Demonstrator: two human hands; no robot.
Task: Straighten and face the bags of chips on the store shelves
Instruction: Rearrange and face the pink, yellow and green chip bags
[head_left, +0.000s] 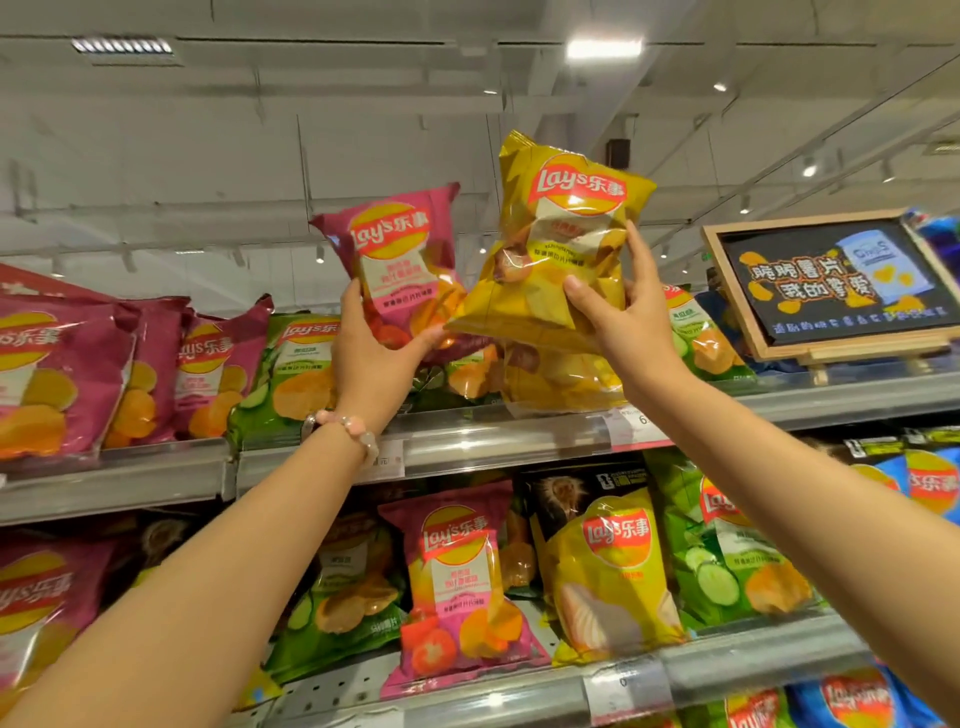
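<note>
My left hand (371, 358) grips the lower edge of a pink Lay's bag (400, 254), held up above the top shelf (498, 441). My right hand (631, 317) holds a yellow Lay's bag (556, 228) by its lower right side, raised higher and overlapping the pink one. Both bags face me, tilted slightly. Below them on the top shelf lie another yellow bag (566, 379) and green bags (291, 374). Pink bags (62, 374) stand at the shelf's left.
A wood-framed chalkboard sign (836, 280) stands on the top shelf at the right. The lower shelf (727, 660) holds pink (457, 582), yellow (608, 571), green (727, 551) and blue bags (930, 483). Price tags hang on the shelf rails.
</note>
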